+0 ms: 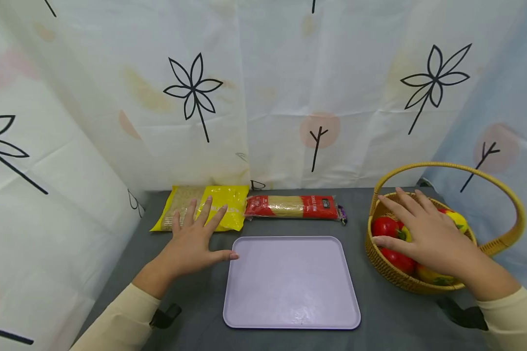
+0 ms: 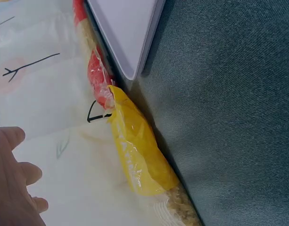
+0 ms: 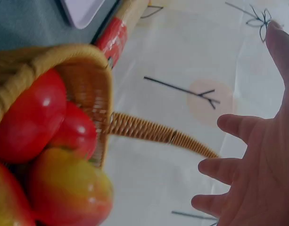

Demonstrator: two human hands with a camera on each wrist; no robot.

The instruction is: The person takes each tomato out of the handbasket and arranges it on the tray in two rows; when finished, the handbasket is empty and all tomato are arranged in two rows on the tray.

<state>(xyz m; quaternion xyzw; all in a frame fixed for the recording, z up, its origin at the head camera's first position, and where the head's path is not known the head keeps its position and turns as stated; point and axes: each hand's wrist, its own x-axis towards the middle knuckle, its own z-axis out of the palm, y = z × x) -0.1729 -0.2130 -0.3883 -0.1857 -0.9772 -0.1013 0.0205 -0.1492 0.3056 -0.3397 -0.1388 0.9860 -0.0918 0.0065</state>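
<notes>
My left hand hovers with fingers spread, holding nothing. In the head view its fingertips overlap a yellow bag with a see-through part showing tan contents, and its thumb crosses the upper left corner of a lilac tray. Over a wicker basket at the right, my right hand is stretched out, also holding nothing. Inside the basket lie smooth red fruits and yellow-and-red ones. The right wrist view has this hand's fingers apart from the fruit, with the arched handle between.
A red-ended pack of long noodles lies right of the yellow bag, along the back of the grey table. White printed cloth hangs behind and on both sides. The basket's handle rises high and leans right.
</notes>
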